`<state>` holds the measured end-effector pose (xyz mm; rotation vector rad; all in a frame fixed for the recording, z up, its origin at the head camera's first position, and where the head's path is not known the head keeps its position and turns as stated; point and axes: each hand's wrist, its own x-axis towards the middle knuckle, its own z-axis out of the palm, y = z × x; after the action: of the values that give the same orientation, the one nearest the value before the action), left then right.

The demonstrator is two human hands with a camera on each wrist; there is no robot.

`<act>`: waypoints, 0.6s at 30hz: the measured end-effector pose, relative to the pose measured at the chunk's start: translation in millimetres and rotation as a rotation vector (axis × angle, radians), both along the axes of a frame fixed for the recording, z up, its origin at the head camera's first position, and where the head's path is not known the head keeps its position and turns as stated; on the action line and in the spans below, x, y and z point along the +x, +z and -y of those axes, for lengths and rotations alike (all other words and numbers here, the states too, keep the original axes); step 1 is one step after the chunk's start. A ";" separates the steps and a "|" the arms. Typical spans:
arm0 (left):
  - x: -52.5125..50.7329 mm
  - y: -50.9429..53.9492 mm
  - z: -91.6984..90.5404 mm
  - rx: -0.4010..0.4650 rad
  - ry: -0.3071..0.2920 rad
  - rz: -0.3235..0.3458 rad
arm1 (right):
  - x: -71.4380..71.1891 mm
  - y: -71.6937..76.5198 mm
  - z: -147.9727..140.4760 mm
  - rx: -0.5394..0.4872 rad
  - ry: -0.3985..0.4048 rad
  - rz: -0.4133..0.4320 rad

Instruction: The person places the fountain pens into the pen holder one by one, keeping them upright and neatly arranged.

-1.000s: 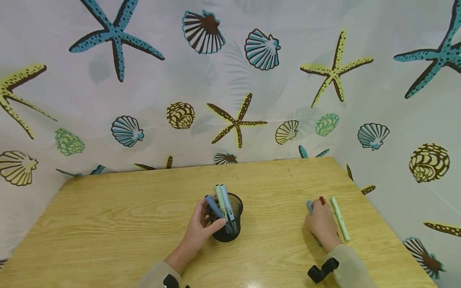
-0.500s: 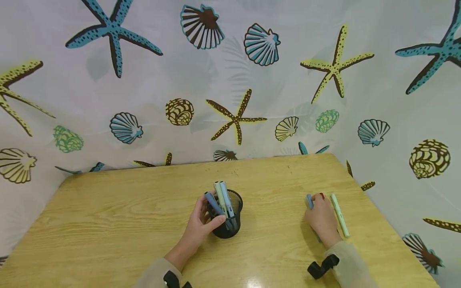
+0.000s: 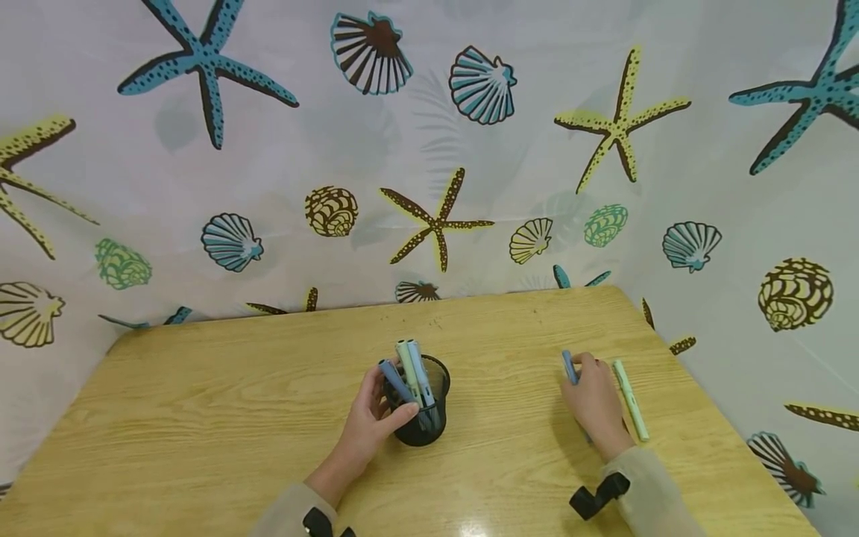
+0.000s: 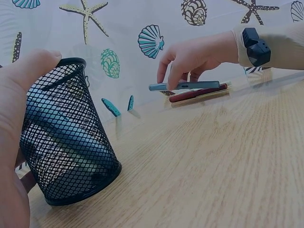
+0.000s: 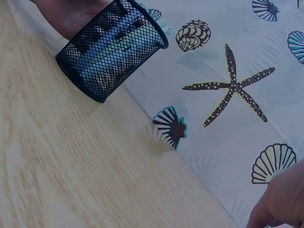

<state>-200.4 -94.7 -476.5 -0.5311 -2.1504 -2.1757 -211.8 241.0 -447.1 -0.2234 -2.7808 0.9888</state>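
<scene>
My left hand point(image 3: 362, 421) grips a black mesh pen cup point(image 3: 424, 431) on the table, thumb at its rim. Three pens lean in the cup: a darker blue pen point(image 3: 396, 380), a pale green pen point(image 3: 406, 367) and a light blue pen point(image 3: 420, 377). To the right, my right hand point(image 3: 593, 403) pinches a blue pen point(image 4: 202, 85) just above the tabletop. A dark red pen point(image 4: 194, 94) lies below it, mostly hidden by the hand in the head view. Right of that hand lies another pale green pen point(image 3: 631, 400). The right wrist view hides the held pen.
The wooden table point(image 3: 235, 403) meets a white cloth point(image 3: 302, 149) printed with shells and starfish at the back and along the right side. Black wrist cameras are strapped on both sleeves, one of them the right wrist camera point(image 4: 256, 46).
My right hand has picked up the blue pen and shifted slightly left with it, away from the pale green pen on the table. The left hand and cup have stayed in place.
</scene>
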 end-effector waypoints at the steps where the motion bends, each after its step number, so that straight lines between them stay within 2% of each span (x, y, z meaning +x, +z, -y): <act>1: 0.0 -0.1 -0.1 0.000 0.002 0.001 | 0.2 0.0 0.3 -0.012 0.007 -0.008; 11: 0.1 -2.1 -0.2 0.009 0.006 -0.003 | -1.7 -3.5 5.6 -0.047 0.039 -0.137; 18: -0.9 -0.9 0.0 0.011 -0.003 -0.009 | -1.0 2.4 11.0 -0.103 0.088 -0.240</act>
<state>-201.2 -94.7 -477.4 -0.5422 -2.1332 -2.1817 -212.8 230.0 -444.7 0.0051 -2.5442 1.1020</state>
